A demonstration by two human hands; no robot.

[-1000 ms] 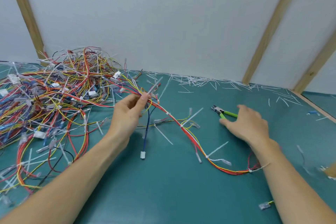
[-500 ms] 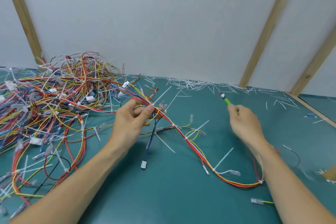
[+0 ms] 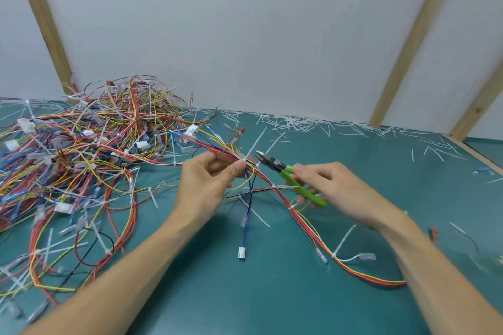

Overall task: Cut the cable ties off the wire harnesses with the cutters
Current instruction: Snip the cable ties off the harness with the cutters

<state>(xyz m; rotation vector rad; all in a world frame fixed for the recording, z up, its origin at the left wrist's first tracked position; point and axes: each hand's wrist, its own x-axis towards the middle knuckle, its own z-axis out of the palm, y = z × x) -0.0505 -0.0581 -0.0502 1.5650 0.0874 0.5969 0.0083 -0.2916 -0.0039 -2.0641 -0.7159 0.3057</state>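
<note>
My left hand [image 3: 206, 182] pinches a wire harness [image 3: 307, 228] of red, yellow and blue wires just above the green mat. A white cable tie [image 3: 251, 149] sticks up from the bundle right beside my thumb. My right hand [image 3: 334, 187] grips the green-handled cutters [image 3: 283, 170]. Their dark jaws point left and sit a short way right of that tie, not touching it. The harness trails down to the right, with more white ties along it, and a blue branch ends in a white connector [image 3: 241, 253].
A big tangled pile of harnesses [image 3: 81, 155] covers the left of the green mat [image 3: 217, 294]. Cut white tie scraps [image 3: 313, 122] lie along the back wall. Wooden battens [image 3: 408, 43] lean on the white wall; a wooden edge [image 3: 479, 155] bounds the mat on the right.
My right hand picked the cutters up off the mat and swung them left to the held harness. My left hand kept its pinch on the bundle and lifted it slightly.
</note>
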